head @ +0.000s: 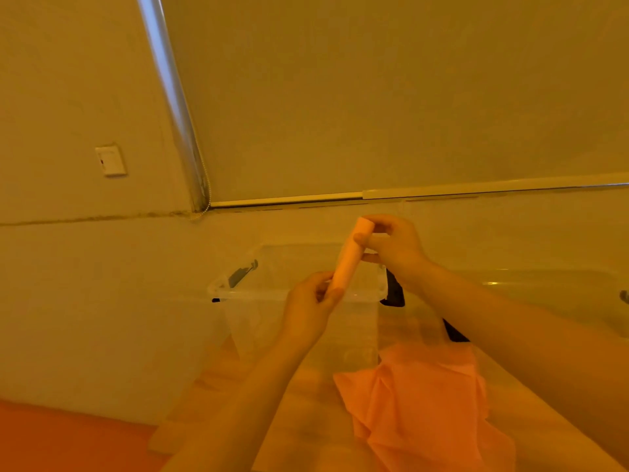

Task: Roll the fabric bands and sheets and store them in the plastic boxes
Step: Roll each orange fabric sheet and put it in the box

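Note:
A tightly rolled orange fabric roll (349,258) hangs tilted in the air above an open clear plastic box (299,296) with black latches. My left hand (308,313) pinches the roll's lower end. Its upper end is gripped by my right hand (394,248), thumb and fingers curled round it. Loose orange fabric sheets (418,400) lie crumpled on the table in front of the box, under my right forearm.
A second clear plastic box (551,298) stands at the right, partly out of view. A wall with a socket plate (110,160) and a window blind rise behind the table. An orange surface (61,441) shows at the bottom left.

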